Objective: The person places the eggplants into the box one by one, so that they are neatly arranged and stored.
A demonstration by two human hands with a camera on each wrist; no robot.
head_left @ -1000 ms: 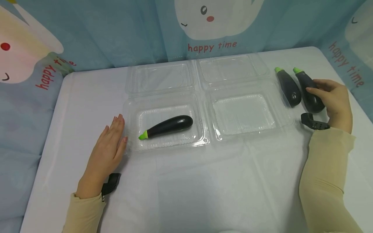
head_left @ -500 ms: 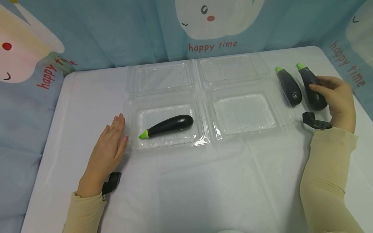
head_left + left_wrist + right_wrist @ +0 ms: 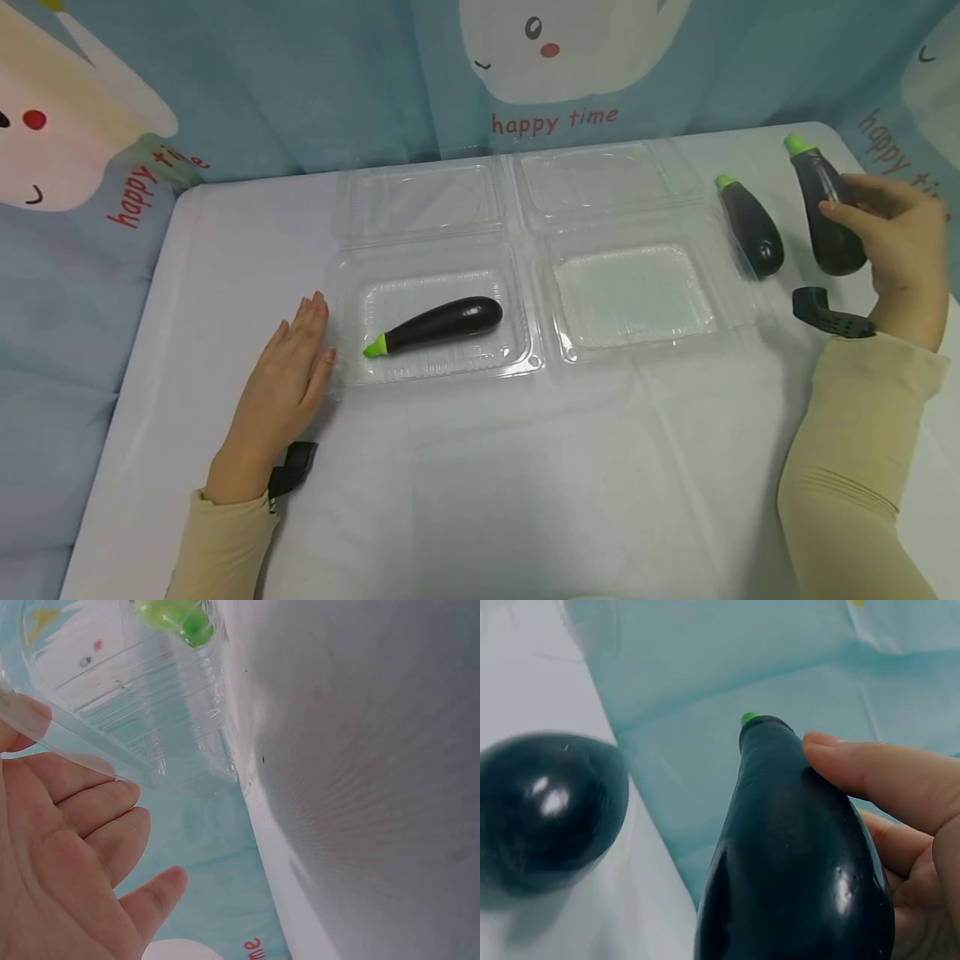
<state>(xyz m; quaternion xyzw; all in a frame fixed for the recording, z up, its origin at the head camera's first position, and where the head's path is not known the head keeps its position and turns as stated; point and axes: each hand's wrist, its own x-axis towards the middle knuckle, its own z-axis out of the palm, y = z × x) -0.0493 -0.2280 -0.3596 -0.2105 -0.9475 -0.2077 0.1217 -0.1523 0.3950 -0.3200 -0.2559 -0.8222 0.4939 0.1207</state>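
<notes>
My right hand (image 3: 900, 242) has its fingers (image 3: 870, 769) curled round a toy eggplant (image 3: 825, 212), raised off the table (image 3: 525, 467); its lower end is cut off in the wrist view. My left hand (image 3: 288, 379) lies flat, fingers straight, touching the clear clamshell tray (image 3: 341, 333), whose eggplant (image 3: 438, 325) the left wrist view shows only as a green tip.

Staged recording booth rather than a working kitchen. A table (image 3: 465, 500) under a plain white cloth is enclosed on three sides by a blue cartoon curtain (image 3: 315, 75) printed "happy time". Clear plastic clamshell trays (image 3: 637, 296) and identical toy-like aubergines (image 3: 750, 225) are laid out in order.
</notes>
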